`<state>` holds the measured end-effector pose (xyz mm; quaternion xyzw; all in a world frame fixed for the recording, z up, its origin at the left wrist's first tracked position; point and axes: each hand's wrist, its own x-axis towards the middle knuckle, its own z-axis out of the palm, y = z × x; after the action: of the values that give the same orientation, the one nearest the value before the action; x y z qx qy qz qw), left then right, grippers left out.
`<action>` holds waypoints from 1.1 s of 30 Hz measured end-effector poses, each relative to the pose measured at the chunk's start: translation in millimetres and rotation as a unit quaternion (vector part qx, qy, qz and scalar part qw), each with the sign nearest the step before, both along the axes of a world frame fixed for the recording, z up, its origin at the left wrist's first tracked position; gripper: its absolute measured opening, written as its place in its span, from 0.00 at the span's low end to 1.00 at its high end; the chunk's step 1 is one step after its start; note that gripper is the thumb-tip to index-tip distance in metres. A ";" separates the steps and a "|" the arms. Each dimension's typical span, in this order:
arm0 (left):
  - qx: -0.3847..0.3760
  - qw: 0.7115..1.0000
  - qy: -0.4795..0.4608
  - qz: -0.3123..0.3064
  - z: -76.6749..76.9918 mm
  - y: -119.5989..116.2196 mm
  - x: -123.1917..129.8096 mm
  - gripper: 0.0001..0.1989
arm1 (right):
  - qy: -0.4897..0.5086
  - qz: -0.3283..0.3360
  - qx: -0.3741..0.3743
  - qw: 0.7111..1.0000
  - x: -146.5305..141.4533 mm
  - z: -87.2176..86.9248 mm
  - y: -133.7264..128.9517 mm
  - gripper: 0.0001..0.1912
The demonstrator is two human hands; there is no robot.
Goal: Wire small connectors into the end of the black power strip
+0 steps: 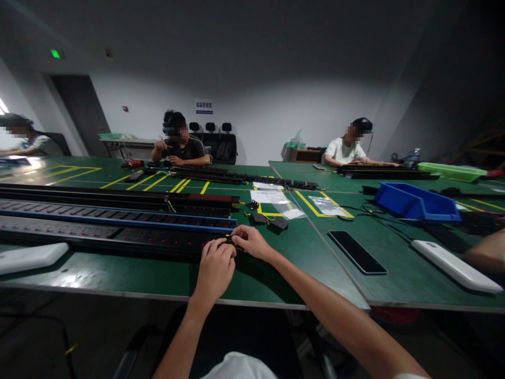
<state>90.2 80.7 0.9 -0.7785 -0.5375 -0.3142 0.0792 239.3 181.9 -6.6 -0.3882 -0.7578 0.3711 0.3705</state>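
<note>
Long black power strips lie side by side on the green table, and the nearest power strip (pixel 158 239) has rows of small red marks along its face. My left hand (pixel 216 263) is wrapped over the right end of this strip, fingers curled down onto it. At the same end, my right hand (pixel 252 242) is closed in a pinch against a small dark part with a bit of yellow. What exactly sits between those fingers is hidden. Just behind, a blue-edged strip (pixel 189 221) runs parallel. Small black end pieces (pixel 278 224) with short wires lie beyond my right hand.
A dark phone (pixel 357 252), a white device (pixel 455 266) and a blue bin (pixel 416 201) are at right. Another white device (pixel 33 258) lies left. Papers (pixel 272 197) are behind the strips. Co-workers (pixel 183 139) sit across the table; part of another person's arm shows at far right.
</note>
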 end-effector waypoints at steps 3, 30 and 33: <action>-0.002 1.000 0.001 0.000 -0.3 0.1 -0.2 0.09 | 0.002 0.001 0.002 1.000 0.0 -0.1 0.1 0.09; 0.041 0.999 0.008 0.022 -0.8 -2.2 4.4 0.09 | 0.083 0.048 -0.016 0.995 3.9 -3.7 10.5 0.18; 0.048 0.998 0.008 0.034 -0.9 -1.3 2.0 0.10 | 0.089 0.048 -0.026 0.995 3.6 -6.4 11.6 0.18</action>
<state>92.2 79.3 0.0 -0.7576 -0.5472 -0.3306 0.1316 242.9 193.5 -12.9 -0.3262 -0.7299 0.4408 0.4082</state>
